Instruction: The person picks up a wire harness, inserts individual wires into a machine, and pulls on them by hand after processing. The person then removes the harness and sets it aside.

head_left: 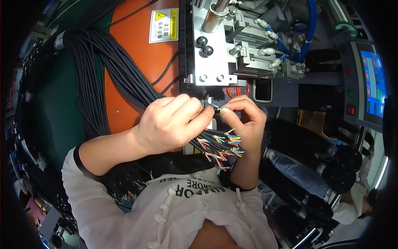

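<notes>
**Both hands pinch one cable end at the mouth of the press**

Head view: the left hand [172, 122] and right hand [244, 118] meet just below the grey metal press head [211, 54], fingers of both closed on the tip of a single black cable end [218, 109] held between them. The grip is fine, thumb against forefinger, apparently to keep the short stripped wires steady and aimed at the machine's opening.

Under the press head and beneath both hands fans a bundle of black cables [103, 70]. It drapes from the upper left over the orange panel [137, 62], and its stripped, multicoloured wire tips [222, 145] splay out below the right hand, close by for picking.

Right of the press head stands a control screen [373, 83] with buttons beside it.
</notes>
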Demonstrator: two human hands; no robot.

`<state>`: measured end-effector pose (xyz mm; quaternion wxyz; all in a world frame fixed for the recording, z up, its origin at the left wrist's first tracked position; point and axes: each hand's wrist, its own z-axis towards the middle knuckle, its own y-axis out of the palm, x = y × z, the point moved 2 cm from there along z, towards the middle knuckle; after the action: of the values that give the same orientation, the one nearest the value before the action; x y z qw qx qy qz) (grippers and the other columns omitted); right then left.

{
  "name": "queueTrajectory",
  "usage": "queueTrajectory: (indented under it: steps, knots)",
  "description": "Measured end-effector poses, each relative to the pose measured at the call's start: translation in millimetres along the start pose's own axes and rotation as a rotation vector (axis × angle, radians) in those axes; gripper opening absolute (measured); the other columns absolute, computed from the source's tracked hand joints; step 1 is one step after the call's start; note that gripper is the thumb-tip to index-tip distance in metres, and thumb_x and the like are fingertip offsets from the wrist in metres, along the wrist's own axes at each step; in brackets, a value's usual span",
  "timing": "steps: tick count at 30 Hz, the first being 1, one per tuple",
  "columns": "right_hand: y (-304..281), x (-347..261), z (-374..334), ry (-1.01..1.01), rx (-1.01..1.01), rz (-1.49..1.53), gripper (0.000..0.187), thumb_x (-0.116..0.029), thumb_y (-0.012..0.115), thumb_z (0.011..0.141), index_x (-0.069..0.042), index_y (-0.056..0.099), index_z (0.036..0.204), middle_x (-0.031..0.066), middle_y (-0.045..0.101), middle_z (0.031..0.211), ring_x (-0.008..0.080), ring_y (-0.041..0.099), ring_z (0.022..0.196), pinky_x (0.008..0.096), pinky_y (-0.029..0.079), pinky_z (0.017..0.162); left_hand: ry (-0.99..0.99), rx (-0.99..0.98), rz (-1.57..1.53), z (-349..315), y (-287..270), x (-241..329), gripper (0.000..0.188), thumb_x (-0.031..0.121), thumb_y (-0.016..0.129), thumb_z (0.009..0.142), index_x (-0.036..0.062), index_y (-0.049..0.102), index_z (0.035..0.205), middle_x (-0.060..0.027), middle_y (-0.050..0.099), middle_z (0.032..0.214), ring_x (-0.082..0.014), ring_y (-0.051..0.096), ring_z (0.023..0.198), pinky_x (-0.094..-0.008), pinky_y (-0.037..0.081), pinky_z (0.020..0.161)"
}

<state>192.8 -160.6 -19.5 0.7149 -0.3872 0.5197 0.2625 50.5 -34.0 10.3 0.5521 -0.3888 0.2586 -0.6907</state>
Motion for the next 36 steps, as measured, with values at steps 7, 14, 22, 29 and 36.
queueTrajectory:
  steps: [7, 14, 22, 29, 36]
  knots:
    - [14.6, 2.2, 7.0, -0.187, 0.139, -0.271, 0.008, 0.001, 0.072, 0.073, 0.001, 0.064, 0.076, 0.0076, 0.062, 0.073, 0.0179, 0.058, 0.071, 0.0287, 0.046, 0.067, -0.01, -0.049, 0.074, -1.4, 8.5, 1.8, 0.027, 0.004, 0.066, 0.069, 0.0065, 0.07, 0.096, 0.0015, 0.046, 0.066, -0.0104, 0.048, 0.055, -0.0231, 0.039, 0.044]
    - [20.9, 0.7, 8.4, -0.265, 0.122, -0.427, 0.009, 0.0, 0.071, 0.07, -0.003, 0.063, 0.074, 0.0075, 0.06, 0.071, 0.023, 0.056, 0.067, 0.0333, 0.043, 0.064, -0.073, -0.169, 0.169, 1.1, 5.9, 5.5, 0.026, 0.003, 0.064, 0.073, 0.0069, 0.07, 0.098, 0.0008, 0.039, 0.066, -0.0106, 0.044, 0.054, -0.0236, 0.039, 0.044]
    - [29.1, 20.1, 4.3, -0.279, 0.241, -0.288, 0.009, 0.0, 0.068, 0.071, -0.003, 0.061, 0.074, 0.0061, 0.057, 0.069, 0.0216, 0.054, 0.065, 0.0324, 0.041, 0.063, -0.064, -0.175, 0.177, 2.0, 9.0, 5.5, 0.026, 0.003, 0.064, 0.072, 0.0072, 0.07, 0.097, 0.0008, 0.04, 0.067, -0.0108, 0.044, 0.054, -0.0244, 0.04, 0.046]
    - [32.9, 42.7, -4.3, 0.299, 0.207, 0.37, 0.008, -0.001, 0.068, 0.075, 0.0, 0.061, 0.079, 0.0076, 0.059, 0.072, 0.0201, 0.054, 0.066, 0.0289, 0.043, 0.061, -0.045, -0.1, 0.143, 3.8, 13.2, 2.5, 0.027, 0.005, 0.066, 0.068, 0.0055, 0.069, 0.094, 0.0003, 0.048, 0.069, -0.0115, 0.05, 0.057, -0.0245, 0.041, 0.047]
    - [30.0, 20.7, 5.7, 0.045, 0.174, -0.056, 0.008, -0.003, 0.067, 0.08, 0.001, 0.06, 0.08, 0.0051, 0.061, 0.077, 0.0116, 0.055, 0.071, 0.0251, 0.044, 0.067, -0.068, -0.107, 0.121, 3.1, 9.6, -0.3, 0.024, 0.007, 0.065, 0.067, 0.006, 0.068, 0.09, -0.0003, 0.055, 0.075, -0.0132, 0.053, 0.059, -0.0256, 0.043, 0.049]
